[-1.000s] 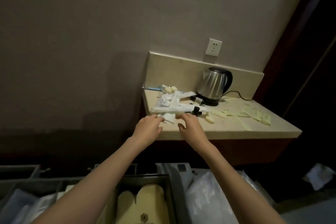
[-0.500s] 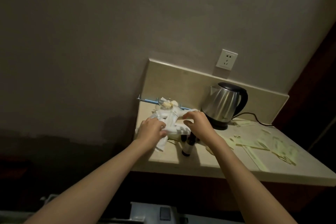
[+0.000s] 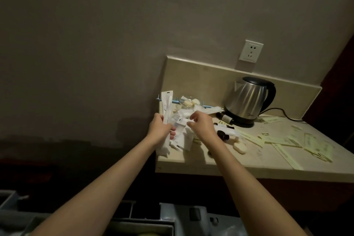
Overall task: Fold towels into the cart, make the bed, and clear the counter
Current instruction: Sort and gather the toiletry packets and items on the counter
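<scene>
The landmark is the kettle (image 3: 249,101), a rounded body of brushed steel with a black lid, handle and base, standing at the back of the pale, smooth stone counter (image 3: 220,161). A black cord (image 3: 283,114) runs off its right side, and a white wall socket (image 3: 250,51) sits above it.

Left of the kettle, at the counter's left end, the left hand (image 3: 160,130) grips a bundle of long, flat white sachets (image 3: 166,109), glossy and crinkled, with fingers curled round them; one tall sachet stands upright above the fist. The right hand (image 3: 203,126) hovers just right of it, fingers loosely bent and thumb near the forefinger; whether it pinches anything cannot be told. Under both hands lies a loose heap of white wrappers (image 3: 183,138).

Behind the hands, left of the kettle, a small clear dish (image 3: 186,101) holds pale round soaps. In front of the kettle's base lie small dark bottles (image 3: 224,120), and nearer the counter's front edge a pale oval soap (image 3: 240,147). To the right and in front of the kettle, thin yellow-green paper strips (image 3: 287,143) are scattered flat.

Half a second earlier both hands pressed down on the heap; since then the left has lifted a bundle upright, and the bottle that stood upright by the right hand no longer shows standing there.
</scene>
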